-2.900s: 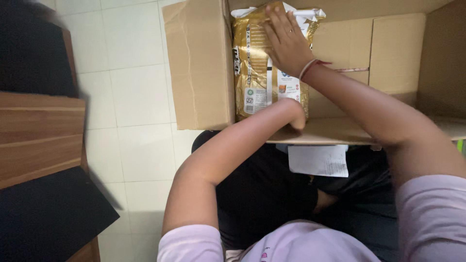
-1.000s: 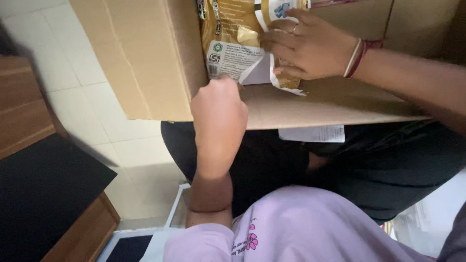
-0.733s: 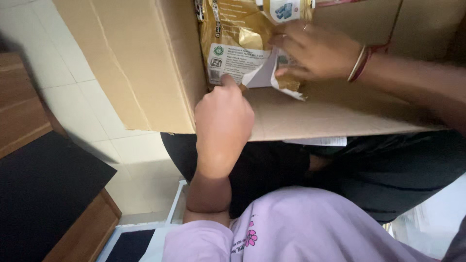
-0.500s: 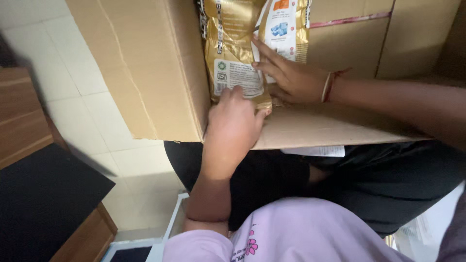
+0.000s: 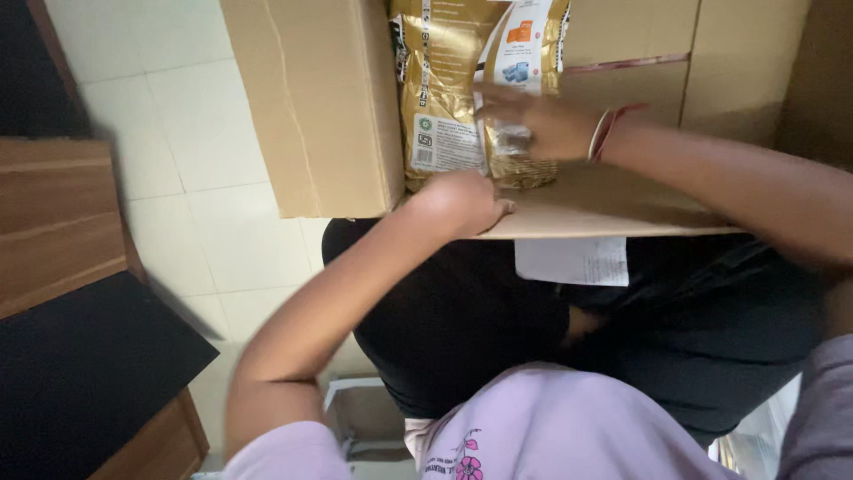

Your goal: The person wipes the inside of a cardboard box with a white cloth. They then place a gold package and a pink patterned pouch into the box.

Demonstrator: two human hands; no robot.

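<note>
packet [image 5: 453, 98]: gold, with white label panels (one has an orange patch)
box [image 5: 320, 107]: plain brown
floor [image 5: 213, 178]: white tiles
shirt [image 5: 551, 427]: lilac, pink flower print

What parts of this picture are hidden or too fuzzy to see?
- Gold packet: its top is cut off by the head view's upper edge.
- Right hand: motion-blurred, so the finger grip is unclear.
- Left hand: its fingertips hide behind the cardboard box edge.
- White paper label: print too small to make out.
- Box floor under the packet: covered.

One gold packet [image 5: 453, 89], one cardboard box [image 5: 320, 107]
</note>
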